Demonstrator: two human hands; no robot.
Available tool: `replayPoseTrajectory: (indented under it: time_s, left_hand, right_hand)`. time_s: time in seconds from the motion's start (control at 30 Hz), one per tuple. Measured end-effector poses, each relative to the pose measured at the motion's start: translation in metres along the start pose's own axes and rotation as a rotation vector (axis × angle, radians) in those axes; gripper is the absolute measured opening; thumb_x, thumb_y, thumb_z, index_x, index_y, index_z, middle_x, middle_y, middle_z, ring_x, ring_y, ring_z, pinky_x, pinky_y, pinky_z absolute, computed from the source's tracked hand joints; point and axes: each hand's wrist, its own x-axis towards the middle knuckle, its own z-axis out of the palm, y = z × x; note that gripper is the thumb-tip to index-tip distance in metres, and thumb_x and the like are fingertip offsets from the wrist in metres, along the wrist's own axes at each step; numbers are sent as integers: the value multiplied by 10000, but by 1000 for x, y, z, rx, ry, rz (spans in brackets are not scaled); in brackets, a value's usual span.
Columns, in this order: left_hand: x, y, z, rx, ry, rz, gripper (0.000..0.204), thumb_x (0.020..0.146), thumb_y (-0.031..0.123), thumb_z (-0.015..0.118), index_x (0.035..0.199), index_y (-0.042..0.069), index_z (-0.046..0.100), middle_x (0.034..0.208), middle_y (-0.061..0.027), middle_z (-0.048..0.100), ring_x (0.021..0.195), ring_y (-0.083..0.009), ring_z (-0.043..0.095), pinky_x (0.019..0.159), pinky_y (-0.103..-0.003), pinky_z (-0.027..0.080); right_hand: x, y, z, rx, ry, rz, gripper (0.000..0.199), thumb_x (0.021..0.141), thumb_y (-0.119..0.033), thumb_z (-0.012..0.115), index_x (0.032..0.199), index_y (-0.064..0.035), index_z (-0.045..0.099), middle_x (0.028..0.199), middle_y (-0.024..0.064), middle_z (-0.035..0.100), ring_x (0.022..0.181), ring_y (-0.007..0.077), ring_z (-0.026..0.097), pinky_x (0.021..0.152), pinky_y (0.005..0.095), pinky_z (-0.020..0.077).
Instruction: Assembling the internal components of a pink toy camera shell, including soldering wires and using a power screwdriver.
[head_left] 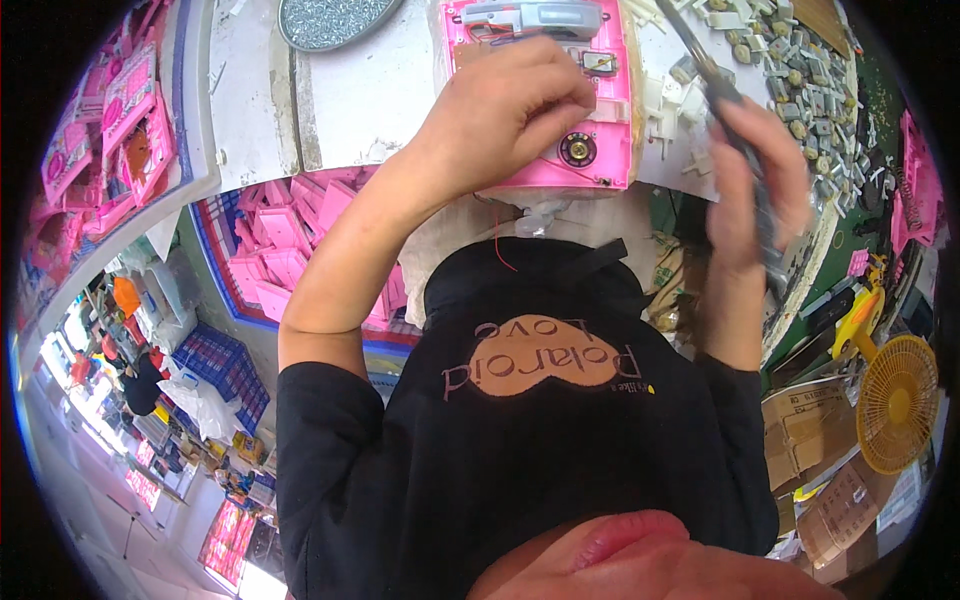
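A pink plastic casing [615, 165] lies on the white bench in front of me. In it are a round black speaker [577, 150], a grey plastic part [540, 16], a small clear-topped component [599, 63] and thin wires. My left hand [520, 105] rests over the casing's middle with its fingers curled; what they pinch, if anything, is hidden. My right hand [755, 175], smeared by motion, is wrapped round a dark-handled screwdriver [712, 78] to the right of the casing. The tool's long metal shaft slants up and left, apart from the casing.
A round tray [330, 49] of small screws stands at the back left. Small grey-and-white motor units [800, 110] are heaped on the right, beside loose white plastic parts [665, 105]. Pink pieces [285, 235] fill a blue crate below the bench. A yellow fan [897, 405] stands lower right.
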Motion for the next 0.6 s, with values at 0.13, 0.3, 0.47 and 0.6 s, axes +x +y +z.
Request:
replayPoseTrajectory:
  time_s: [0.13, 0.3, 0.47, 0.6]
  left_hand:
    - [-6, -3, -2, 127, -69, 82, 105, 894, 137, 717, 954, 64, 671, 1096, -63, 625, 956, -267, 662, 764, -382, 546]
    - [-1, -7, -3, 171, -73, 148, 102, 900, 141, 704, 945, 64, 655, 1089, -51, 629, 937, -267, 667, 759, -389, 554]
    - [-7, -6, 0, 177, -62, 123, 105, 904, 139, 695, 942, 54, 647, 1069, -53, 629, 922, -265, 670, 747, -391, 560]
    - [-6, -8, 2, 182, -44, 139, 111, 905, 139, 692, 943, 47, 645, 1061, -58, 628, 927, -268, 673, 749, -394, 561]
  right_hand:
    - [-13, -10, -41, 377, 34, 312, 203, 895, -100, 674, 1050, 28, 702, 1169, 182, 689, 973, 175, 644, 897, 282, 490]
    - [-5, 4, -36, 280, -281, 160, 171, 870, -76, 667, 998, 37, 668, 1032, 132, 656, 854, 141, 567, 794, 275, 437]
    - [10, 9, -21, 291, -411, 55, 138, 863, -61, 665, 958, 40, 664, 879, 103, 626, 738, 149, 530, 672, 286, 403]
    - [15, 10, -18, 247, -437, 3, 136, 857, -57, 670, 952, 40, 664, 819, 91, 616, 700, 156, 525, 639, 288, 397]
